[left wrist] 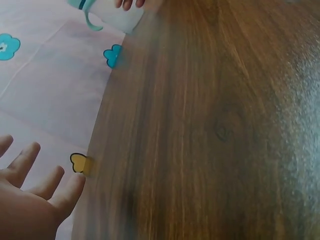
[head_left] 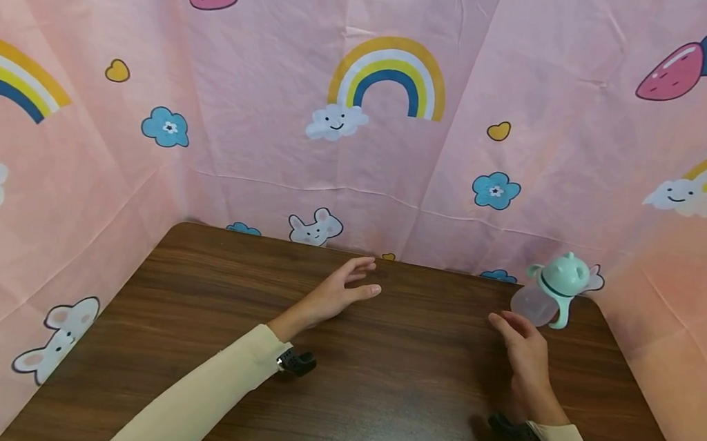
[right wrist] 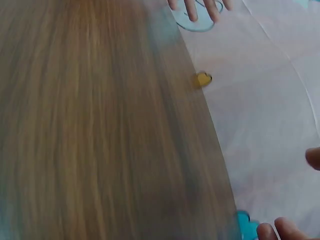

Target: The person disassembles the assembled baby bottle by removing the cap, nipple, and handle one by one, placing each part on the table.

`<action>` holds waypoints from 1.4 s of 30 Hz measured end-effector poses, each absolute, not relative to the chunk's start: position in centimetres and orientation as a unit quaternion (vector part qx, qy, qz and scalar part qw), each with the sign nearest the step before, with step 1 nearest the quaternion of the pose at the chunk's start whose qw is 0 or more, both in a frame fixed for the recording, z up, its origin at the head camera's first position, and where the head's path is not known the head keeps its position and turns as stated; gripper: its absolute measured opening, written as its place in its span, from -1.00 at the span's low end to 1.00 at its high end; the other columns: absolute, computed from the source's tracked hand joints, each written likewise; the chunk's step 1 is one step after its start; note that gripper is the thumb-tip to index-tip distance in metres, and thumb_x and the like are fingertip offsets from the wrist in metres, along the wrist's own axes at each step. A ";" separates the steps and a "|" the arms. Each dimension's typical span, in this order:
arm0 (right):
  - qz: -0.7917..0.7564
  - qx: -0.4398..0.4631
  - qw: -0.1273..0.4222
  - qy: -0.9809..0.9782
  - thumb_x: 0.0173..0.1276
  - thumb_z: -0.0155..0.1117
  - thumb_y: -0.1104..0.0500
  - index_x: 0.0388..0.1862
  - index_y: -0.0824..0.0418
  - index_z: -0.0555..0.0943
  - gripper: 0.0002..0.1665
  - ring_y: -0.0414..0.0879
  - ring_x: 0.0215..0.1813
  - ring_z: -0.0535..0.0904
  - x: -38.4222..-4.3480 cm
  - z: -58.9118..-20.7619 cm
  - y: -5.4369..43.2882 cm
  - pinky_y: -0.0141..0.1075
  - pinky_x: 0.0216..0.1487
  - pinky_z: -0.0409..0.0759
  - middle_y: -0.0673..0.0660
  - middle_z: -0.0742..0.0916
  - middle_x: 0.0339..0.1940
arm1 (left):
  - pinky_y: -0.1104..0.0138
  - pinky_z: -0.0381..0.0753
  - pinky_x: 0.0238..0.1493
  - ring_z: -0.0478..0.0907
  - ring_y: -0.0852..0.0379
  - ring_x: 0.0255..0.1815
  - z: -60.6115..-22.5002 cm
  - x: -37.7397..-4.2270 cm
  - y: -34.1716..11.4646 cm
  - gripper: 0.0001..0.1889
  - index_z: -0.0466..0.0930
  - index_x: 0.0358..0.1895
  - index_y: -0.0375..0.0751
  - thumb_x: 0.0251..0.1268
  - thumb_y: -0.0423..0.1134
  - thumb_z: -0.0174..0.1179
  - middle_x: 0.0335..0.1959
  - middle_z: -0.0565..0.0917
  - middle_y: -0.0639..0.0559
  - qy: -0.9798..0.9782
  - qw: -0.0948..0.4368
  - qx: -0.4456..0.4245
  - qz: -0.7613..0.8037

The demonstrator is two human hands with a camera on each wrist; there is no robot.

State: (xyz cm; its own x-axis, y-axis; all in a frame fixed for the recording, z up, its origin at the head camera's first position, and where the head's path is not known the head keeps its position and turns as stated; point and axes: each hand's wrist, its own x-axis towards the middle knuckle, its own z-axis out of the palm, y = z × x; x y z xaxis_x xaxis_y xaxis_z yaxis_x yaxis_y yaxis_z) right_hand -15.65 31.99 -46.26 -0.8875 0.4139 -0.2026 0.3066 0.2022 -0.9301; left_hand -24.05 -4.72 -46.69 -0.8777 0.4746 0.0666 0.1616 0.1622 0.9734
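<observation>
A sippy cup (head_left: pixel 534 304) with a clear body, a mint-green lid (head_left: pixel 565 275) and green side handles is at the back right of the table, its lid toward the upper right in the head view. My right hand (head_left: pixel 526 355) is just in front of it, fingertips overlapping the lower part of its body, fingers loosely bent. In the left wrist view, the cup (left wrist: pixel 112 15) shows at the top edge with those fingertips across it. My left hand (head_left: pixel 338 292) hovers over the back middle of the table, fingers spread and relaxed, holding nothing.
The dark wood-grain table (head_left: pixel 404 370) has its back edge against a pink printed cloth (head_left: pixel 263 102) with rainbows, strawberries and flowers. More cloth hangs along the left and right sides. Each wrist carries a black strap (head_left: pixel 297 363).
</observation>
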 end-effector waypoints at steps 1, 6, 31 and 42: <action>0.583 -0.240 0.047 -0.775 0.64 0.37 -0.15 0.58 0.33 0.46 -0.21 0.02 0.38 0.33 -15.5 -46.3 32.4 -0.11 0.37 0.33 0.23 0.46 0.58 | -0.25 0.25 0.62 0.24 -0.28 0.70 -46.7 -24.0 -4.7 -0.18 0.19 0.74 -0.21 0.61 0.01 0.32 0.67 0.38 -0.17 0.753 0.127 0.210 0.610; 0.569 -0.291 0.063 -0.767 0.58 0.45 -0.16 0.45 0.35 0.54 -0.25 -0.06 0.20 0.39 -15.0 -46.8 34.4 -0.27 0.16 0.44 0.14 0.54 0.38 | -0.25 0.27 0.61 0.26 -0.31 0.69 -46.9 -24.1 -4.7 -0.19 0.22 0.74 -0.20 0.62 0.05 0.29 0.66 0.40 -0.17 0.754 0.127 0.210 0.610; 0.564 -0.319 0.095 -0.756 0.60 0.41 -0.08 0.80 0.36 0.07 0.09 0.34 0.65 0.15 -17.3 -44.4 39.1 0.27 0.69 0.13 0.42 0.24 0.75 | -0.18 0.31 0.60 0.31 -0.17 0.67 -44.4 -24.4 0.0 -0.24 0.24 0.73 -0.10 0.66 0.12 0.22 0.62 0.47 -0.06 0.741 0.147 0.240 0.609; 0.558 -0.283 0.134 -0.768 0.55 0.48 0.03 0.81 0.32 0.09 0.10 0.31 0.71 0.19 -18.6 -44.2 38.3 0.21 0.69 0.18 0.34 0.27 0.77 | -0.11 0.36 0.59 0.34 -0.09 0.66 -43.6 -24.7 2.8 -0.24 0.25 0.73 -0.07 0.67 0.18 0.20 0.61 0.48 0.02 0.740 0.162 0.256 0.601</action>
